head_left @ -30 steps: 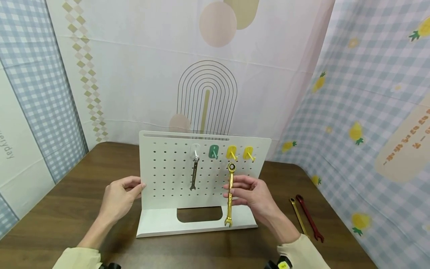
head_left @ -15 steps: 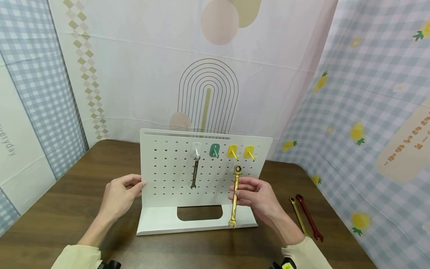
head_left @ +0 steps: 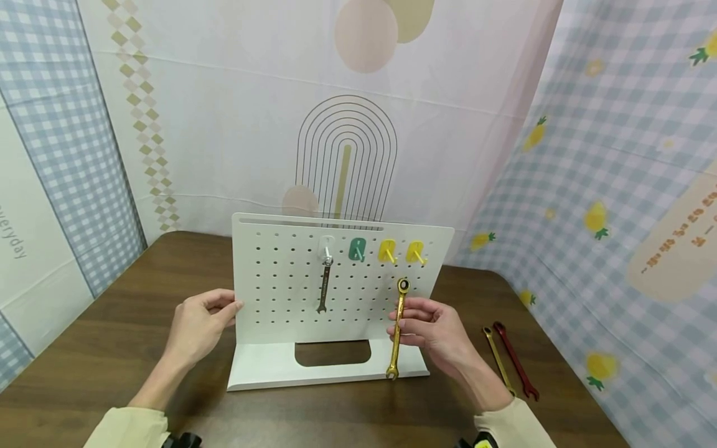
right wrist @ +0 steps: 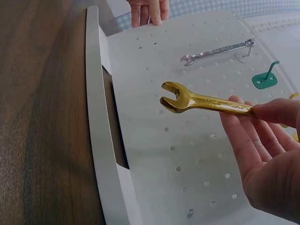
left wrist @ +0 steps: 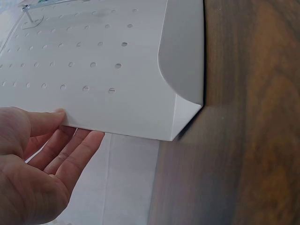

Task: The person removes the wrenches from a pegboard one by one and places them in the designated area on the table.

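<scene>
Our R hand [head_left: 437, 330] pinches the gold wrench [head_left: 396, 339] mid-shank, in front of the pegboard [head_left: 263, 335] & below the yellow hooks [head_left: 386, 250]; our L hand [head_left: 197, 325] pinches its L edge. Wrench is prob. stiff, fairly heavy for its size & a bit slick, so we'd best grip nr the middle.

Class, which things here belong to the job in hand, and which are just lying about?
Job in hand:
gold wrench, held by right hand
pegboard, gripped by left hand
silver wrench, hung on white hook
green hook
yellow hooks
probably red wrench and second gold wrench, lying nearby

Just around:
table
cloths
</scene>
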`<action>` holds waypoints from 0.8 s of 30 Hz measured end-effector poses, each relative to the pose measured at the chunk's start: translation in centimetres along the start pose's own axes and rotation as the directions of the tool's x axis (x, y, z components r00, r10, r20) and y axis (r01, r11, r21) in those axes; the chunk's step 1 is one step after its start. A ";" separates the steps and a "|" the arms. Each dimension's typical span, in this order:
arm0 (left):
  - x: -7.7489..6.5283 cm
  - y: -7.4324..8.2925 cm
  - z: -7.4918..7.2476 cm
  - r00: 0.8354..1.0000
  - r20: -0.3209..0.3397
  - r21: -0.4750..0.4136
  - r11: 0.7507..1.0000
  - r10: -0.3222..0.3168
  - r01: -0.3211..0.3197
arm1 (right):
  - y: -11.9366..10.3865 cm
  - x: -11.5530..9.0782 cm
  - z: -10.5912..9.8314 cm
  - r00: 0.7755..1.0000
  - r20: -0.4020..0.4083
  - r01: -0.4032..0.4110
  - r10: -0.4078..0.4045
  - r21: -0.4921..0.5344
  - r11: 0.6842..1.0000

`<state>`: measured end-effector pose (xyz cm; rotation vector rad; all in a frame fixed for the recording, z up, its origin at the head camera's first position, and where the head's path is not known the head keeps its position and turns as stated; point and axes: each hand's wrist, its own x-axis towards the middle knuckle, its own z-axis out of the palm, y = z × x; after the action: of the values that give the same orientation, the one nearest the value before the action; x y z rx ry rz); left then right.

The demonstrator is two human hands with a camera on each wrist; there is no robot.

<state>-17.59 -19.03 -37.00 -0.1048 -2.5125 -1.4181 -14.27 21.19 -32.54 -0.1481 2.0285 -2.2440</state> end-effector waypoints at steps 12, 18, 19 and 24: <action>-0.1 0.0 0.0 1.000 0.000 0.005 1.000 0.007 -0.007 | 0.1 -0.5 -1.1 1.000 -0.011 -0.012 0.012 -0.015 1.000; 0.0 0.0 0.0 1.000 -0.005 0.012 1.000 0.014 -0.013 | 0.3 -0.9 -1.8 0.999 -0.027 -0.030 0.029 -0.033 0.999; 0.0 0.0 0.0 1.000 -0.005 0.013 1.000 0.015 -0.015 | 0.3 -0.9 -1.9 0.999 -0.029 -0.032 0.031 -0.037 0.999; 0.0 0.0 0.0 1.000 -0.006 0.018 1.000 0.022 -0.022 | 0.4 -0.9 -2.4 0.998 -0.042 -0.040 0.038 -0.056 0.998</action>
<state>-17.58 -19.01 -36.96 -0.1243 -2.5105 -1.3850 -13.67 23.60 -33.18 -0.0672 2.0979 -2.1853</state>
